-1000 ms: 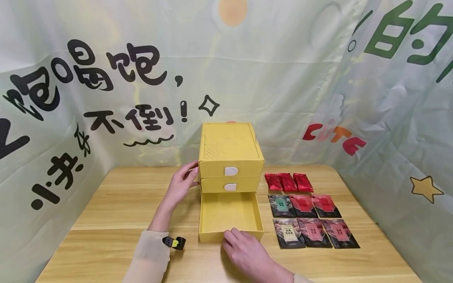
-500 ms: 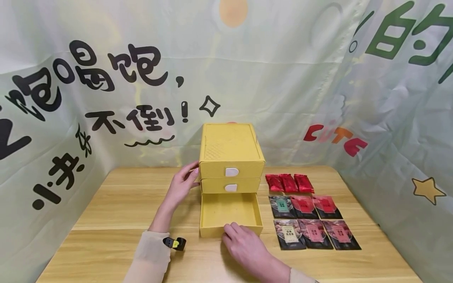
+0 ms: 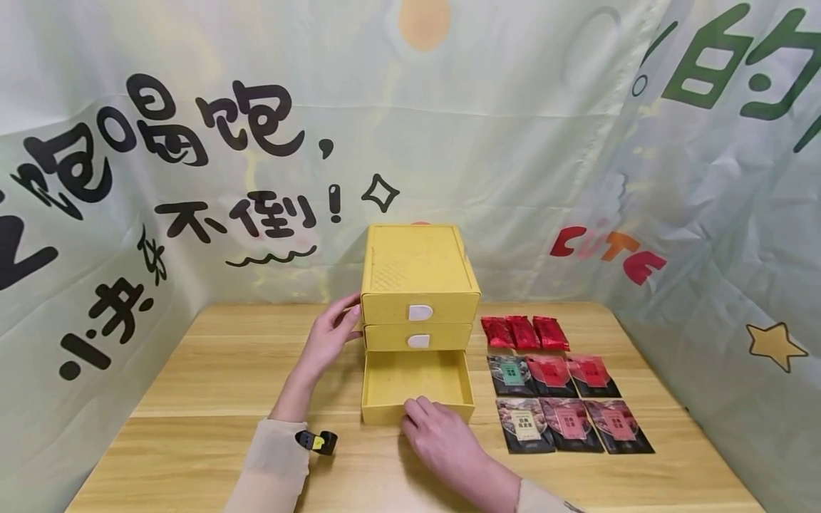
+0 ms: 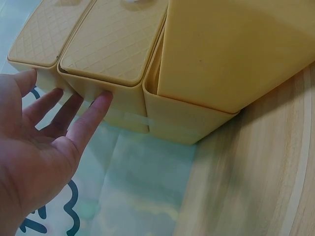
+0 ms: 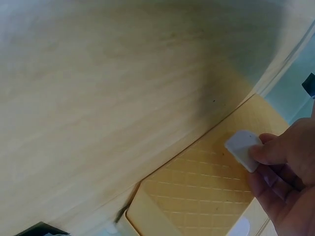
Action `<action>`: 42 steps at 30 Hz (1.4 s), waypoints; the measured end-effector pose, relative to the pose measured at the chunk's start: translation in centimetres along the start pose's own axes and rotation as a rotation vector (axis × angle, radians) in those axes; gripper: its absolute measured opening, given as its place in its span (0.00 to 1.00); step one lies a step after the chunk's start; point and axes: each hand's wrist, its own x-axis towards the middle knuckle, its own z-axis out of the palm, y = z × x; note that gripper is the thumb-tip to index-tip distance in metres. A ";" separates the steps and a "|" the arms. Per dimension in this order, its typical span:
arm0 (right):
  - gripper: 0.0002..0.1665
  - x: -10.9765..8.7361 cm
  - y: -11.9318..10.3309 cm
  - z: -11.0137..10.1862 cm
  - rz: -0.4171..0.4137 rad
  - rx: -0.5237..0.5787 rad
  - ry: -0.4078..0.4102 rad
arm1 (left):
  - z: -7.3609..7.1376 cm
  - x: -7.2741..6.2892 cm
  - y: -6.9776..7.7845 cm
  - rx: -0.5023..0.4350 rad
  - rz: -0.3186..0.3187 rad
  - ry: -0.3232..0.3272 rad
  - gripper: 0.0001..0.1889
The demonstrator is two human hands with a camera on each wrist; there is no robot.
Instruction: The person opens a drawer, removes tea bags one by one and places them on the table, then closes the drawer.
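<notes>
A yellow drawer box (image 3: 417, 260) of stacked drawers stands on the wooden table, its bottom drawer (image 3: 410, 385) pulled partly out and bare inside. In the right wrist view, thumb and fingers of my right hand (image 5: 290, 167) pinch the white drawer pull (image 5: 242, 146) on that drawer's front. My left hand (image 3: 327, 335) is at the left side of the box. Seen from the left wrist, the fingertips (image 4: 102, 101) of that hand, fingers extended, touch the side wall (image 4: 125, 101). The two upper drawers are closed, each with a white pull (image 3: 420, 313).
Right of the box lie three red foil packets (image 3: 524, 333) in a row. Two rows of dark sachets (image 3: 551, 375) with green, red, pink or cream labels lie nearer. A printed fabric backdrop (image 3: 500, 164) encloses the table (image 3: 224, 385) behind and at the sides.
The bottom drawer has slid a little further into the box, with my right hand moving along at its front. My left hand stays at the box's side.
</notes>
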 end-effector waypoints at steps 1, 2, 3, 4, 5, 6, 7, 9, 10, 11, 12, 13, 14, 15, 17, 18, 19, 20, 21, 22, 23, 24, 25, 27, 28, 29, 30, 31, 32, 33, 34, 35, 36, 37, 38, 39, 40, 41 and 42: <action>0.17 0.0 0.0 0.0 0.000 0.002 -0.001 | 0.0 0.0 0.0 0.000 0.000 -0.001 0.25; 0.17 0.1 0.0 0.0 0.000 0.004 -0.002 | 0.0 0.0 0.0 0.001 -0.001 -0.001 0.25; 0.16 0.1 0.1 0.0 -0.001 0.004 -0.004 | -0.1 0.0 0.0 0.001 -0.001 -0.001 0.25; 0.16 0.2 0.1 0.0 -0.001 0.004 -0.004 | -0.1 0.0 0.0 0.002 -0.001 -0.001 0.25; 0.16 0.2 0.1 0.1 -0.002 0.004 -0.006 | -0.1 0.0 0.0 0.001 0.000 -0.001 0.25; 0.15 0.3 0.2 0.1 -0.001 0.005 -0.009 | -0.1 0.0 0.0 0.000 0.001 -0.001 0.25; 0.15 0.3 0.2 0.1 0.000 0.007 -0.012 | -0.1 0.0 -0.1 -0.002 0.001 -0.001 0.25; 0.14 0.5 0.3 0.2 0.006 0.010 -0.019 | -0.1 -0.1 0.0 -0.004 -0.001 0.002 0.25; 0.14 0.6 0.3 0.2 0.011 0.013 -0.023 | -0.1 -0.1 0.0 -0.005 -0.002 0.003 0.25; 0.14 0.6 0.4 0.3 0.016 0.017 -0.026 | -0.1 -0.1 0.0 -0.004 -0.003 0.003 0.25; 0.14 0.7 0.4 0.4 0.021 0.019 -0.029 | -0.1 -0.1 0.0 -0.004 -0.004 0.004 0.25; 0.14 0.8 0.5 0.4 0.025 0.020 -0.030 | -0.1 -0.1 0.0 -0.004 -0.005 0.005 0.25; 0.14 0.8 0.6 0.5 0.028 0.019 -0.033 | -0.1 -0.1 0.0 -0.005 -0.005 0.005 0.25; 0.14 0.9 0.6 0.6 0.030 0.019 -0.033 | -0.1 -0.1 0.0 -0.005 -0.004 0.005 0.25; 0.14 1.0 0.8 0.7 0.030 0.017 -0.032 | -0.1 -0.1 0.0 -0.004 -0.001 0.002 0.25; 0.14 1.0 0.8 0.8 0.030 0.014 -0.032 | 0.0 0.0 0.0 -0.006 0.000 0.001 0.24; 0.14 1.1 0.9 0.8 0.030 0.012 -0.031 | 0.0 0.0 0.0 -0.005 0.002 0.001 0.24; 0.14 1.1 1.0 0.9 0.030 0.010 -0.032 | 0.0 0.0 0.0 -0.005 0.003 0.001 0.24; 0.15 1.2 1.1 0.9 0.030 0.006 -0.030 | 0.0 0.0 0.0 -0.005 0.004 0.001 0.24; 0.15 1.2 1.2 1.0 0.030 0.002 -0.032 | 0.0 0.0 0.0 -0.004 0.004 0.001 0.24; 0.15 1.3 1.3 1.0 0.031 0.001 -0.033 | 0.0 0.0 0.0 -0.004 0.004 0.000 0.24; 0.16 1.3 1.3 1.1 0.033 -0.001 -0.036 | -0.1 0.1 0.0 -0.003 0.004 0.001 0.24; 0.16 1.4 1.4 1.2 0.033 -0.003 -0.037 | -0.1 0.1 0.0 -0.002 0.003 0.001 0.25; 0.16 1.5 1.5 1.3 0.037 0.001 -0.037 | -0.1 0.1 0.0 -0.002 0.002 0.000 0.25; 0.16 1.5 1.5 1.4 0.039 0.005 -0.036 | -0.1 0.1 0.0 0.000 0.001 0.000 0.25; 0.16 1.5 1.6 1.4 0.042 0.008 -0.034 | -0.1 0.1 0.0 0.001 0.000 0.001 0.25; 0.16 1.6 1.6 1.5 0.046 0.011 -0.032 | -0.1 0.2 -0.1 0.003 0.000 0.001 0.25; 0.16 1.6 1.7 1.6 0.050 0.017 -0.029 | -0.1 0.2 -0.1 0.003 -0.001 0.002 0.25; 0.16 1.7 1.7 1.6 0.053 0.019 -0.027 | -0.1 0.2 -0.1 0.003 -0.001 0.003 0.25; 0.16 1.7 1.8 1.7 0.057 0.021 -0.025 | -0.1 0.2 -0.1 0.004 0.000 0.004 0.24; 0.16 1.8 1.8 1.8 0.060 0.024 -0.025 | -0.1 0.2 0.0 0.003 0.000 0.005 0.24; 0.16 1.9 1.9 1.9 0.064 0.026 -0.025 | -0.1 0.2 0.0 0.001 0.000 0.006 0.24; 0.15 1.9 2.0 2.0 0.067 0.027 -0.026 | -0.1 0.2 0.0 0.000 0.001 0.005 0.24; 0.16 2.0 2.0 2.1 0.069 0.026 -0.027 | -0.1 0.2 0.0 -0.002 0.001 0.005 0.24; 0.16 2.1 2.1 2.1 0.070 0.024 -0.027 | -0.1 0.2 0.0 -0.003 0.000 0.002 0.24; 0.16 2.1 2.2 2.2 0.072 0.024 -0.028 | 0.0 0.2 0.0 -0.004 -0.002 0.002 0.24; 0.16 2.2 2.2 2.2 0.074 0.022 -0.030 | -0.1 0.2 -0.1 -0.005 -0.004 0.000 0.24; 0.16 2.2 2.3 2.2 0.076 0.022 -0.031 | -0.1 0.2 -0.1 -0.004 -0.006 -0.002 0.24; 0.17 2.3 2.4 2.3 0.076 0.018 -0.032 | -0.1 0.3 -0.2 -0.001 -0.007 -0.003 0.25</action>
